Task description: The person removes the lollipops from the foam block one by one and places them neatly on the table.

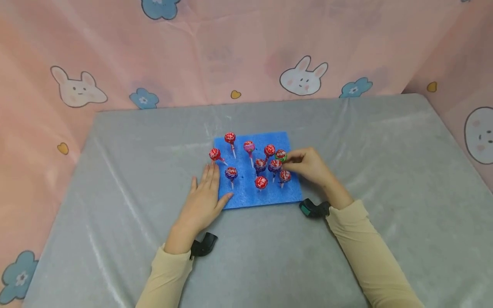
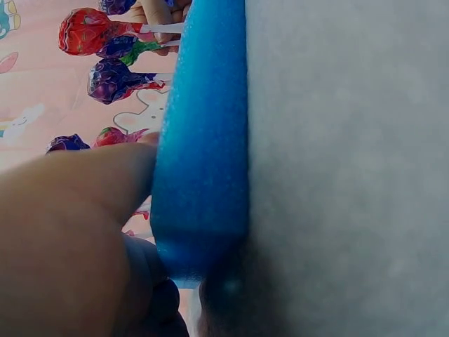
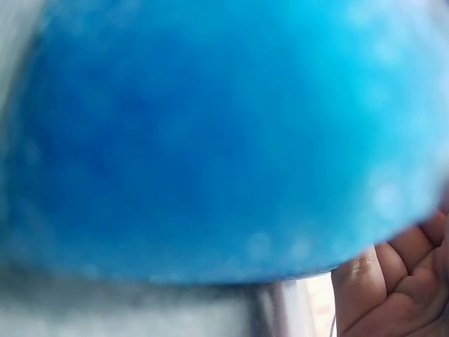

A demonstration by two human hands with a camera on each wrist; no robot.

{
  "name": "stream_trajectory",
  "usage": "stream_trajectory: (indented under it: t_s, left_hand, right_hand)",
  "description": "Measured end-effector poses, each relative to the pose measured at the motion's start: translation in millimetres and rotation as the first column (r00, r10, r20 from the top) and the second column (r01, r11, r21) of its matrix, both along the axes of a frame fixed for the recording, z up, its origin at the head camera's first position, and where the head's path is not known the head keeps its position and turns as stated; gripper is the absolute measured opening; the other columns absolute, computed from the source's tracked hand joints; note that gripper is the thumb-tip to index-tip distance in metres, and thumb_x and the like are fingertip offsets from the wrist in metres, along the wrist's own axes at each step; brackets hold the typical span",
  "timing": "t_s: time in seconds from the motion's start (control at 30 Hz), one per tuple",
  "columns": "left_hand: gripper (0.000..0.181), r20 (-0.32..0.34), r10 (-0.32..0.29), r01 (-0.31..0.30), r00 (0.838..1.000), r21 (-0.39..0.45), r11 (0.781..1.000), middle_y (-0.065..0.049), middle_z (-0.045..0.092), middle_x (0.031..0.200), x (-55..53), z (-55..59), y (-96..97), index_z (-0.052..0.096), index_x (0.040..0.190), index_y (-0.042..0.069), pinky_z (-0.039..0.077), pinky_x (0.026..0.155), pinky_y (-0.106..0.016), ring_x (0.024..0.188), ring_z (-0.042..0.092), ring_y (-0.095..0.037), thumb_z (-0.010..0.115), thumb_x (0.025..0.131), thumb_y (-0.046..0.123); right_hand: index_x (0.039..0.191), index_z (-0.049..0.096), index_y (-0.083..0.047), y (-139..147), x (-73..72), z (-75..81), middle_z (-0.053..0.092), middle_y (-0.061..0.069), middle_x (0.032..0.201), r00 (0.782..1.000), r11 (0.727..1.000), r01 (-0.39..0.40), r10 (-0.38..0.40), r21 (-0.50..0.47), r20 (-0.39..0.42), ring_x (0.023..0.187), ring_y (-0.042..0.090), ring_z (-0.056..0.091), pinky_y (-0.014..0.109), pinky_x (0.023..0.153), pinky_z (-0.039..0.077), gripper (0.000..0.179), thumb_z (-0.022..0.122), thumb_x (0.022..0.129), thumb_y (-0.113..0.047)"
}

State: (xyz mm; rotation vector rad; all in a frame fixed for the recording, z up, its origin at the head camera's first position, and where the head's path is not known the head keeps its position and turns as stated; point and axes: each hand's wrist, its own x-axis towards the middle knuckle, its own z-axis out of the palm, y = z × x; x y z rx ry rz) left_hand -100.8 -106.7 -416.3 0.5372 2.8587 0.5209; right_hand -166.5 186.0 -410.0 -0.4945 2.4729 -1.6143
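A blue foam block [image 1: 246,197] lies on the table with several wrapped lollipops standing in it on white sticks. My left hand [image 1: 202,203] rests along the block's left edge, fingers straight and thumb over the front corner. My right hand [image 1: 308,167] is at the right side, its thumb and fingers pinching a red and green lollipop [image 1: 281,155] low down. In the left wrist view, fingertips [image 2: 160,24] show beside the white sticks. A purple lollipop [image 1: 231,173] and a tilted red lollipop [image 1: 215,154] stand nearest my left hand. The block's blurred side [image 3: 210,140] fills most of the right wrist view.
A grey cloth [image 1: 146,171] covers the table. Behind it hangs a pink curtain [image 1: 215,51] printed with rabbits and flowers. Black wrist cameras [image 1: 315,208] sit at both cuffs, the right one close to the block's front right corner.
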Motion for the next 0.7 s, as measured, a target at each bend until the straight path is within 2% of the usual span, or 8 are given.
stream_trajectory:
  t_s: [0.47,0.57,0.7]
  left_hand:
    - [0.079,0.016,0.001,-0.001,1.0,0.019,1.0,-0.016,-0.001,0.156,2.4,-0.3,0.0,0.004,0.149,-0.003,0.004,0.11,-0.057,0.143,-0.002,-0.029,0.042,0.098,0.044]
    - [0.079,0.012,0.0,0.0,1.0,0.026,1.0,-0.016,-0.001,0.156,2.0,-0.2,0.0,0.003,0.149,-0.003,0.004,0.11,-0.057,0.143,-0.001,-0.029,0.042,0.099,0.044]
    - [0.079,0.008,0.003,-0.004,1.0,0.031,1.0,-0.016,0.0,0.156,0.9,1.2,0.0,0.003,0.148,-0.003,0.004,0.11,-0.057,0.143,-0.001,-0.029,0.043,0.099,0.043]
  right_hand:
    - [0.085,0.066,0.014,-1.5,4.6,-3.0,0.067,0.019,0.079,0.999,0.998,0.034,-0.034,-0.055,0.017,0.067,0.005,0.062,0.02,0.062,0.051,0.006,0.067,0.08,0.01]
    - [0.086,0.067,0.013,-1.6,4.0,-3.2,0.067,0.018,0.079,0.999,0.998,0.05,-0.049,-0.049,0.023,0.067,0.005,0.061,0.02,0.062,0.05,0.008,0.068,0.08,0.008]
    - [0.088,0.067,0.013,-1.4,2.2,-1.3,0.068,0.009,0.078,0.997,0.995,0.072,-0.071,-0.07,0.024,0.067,0.006,0.062,0.02,0.063,0.051,0.01,0.068,0.082,0.005]
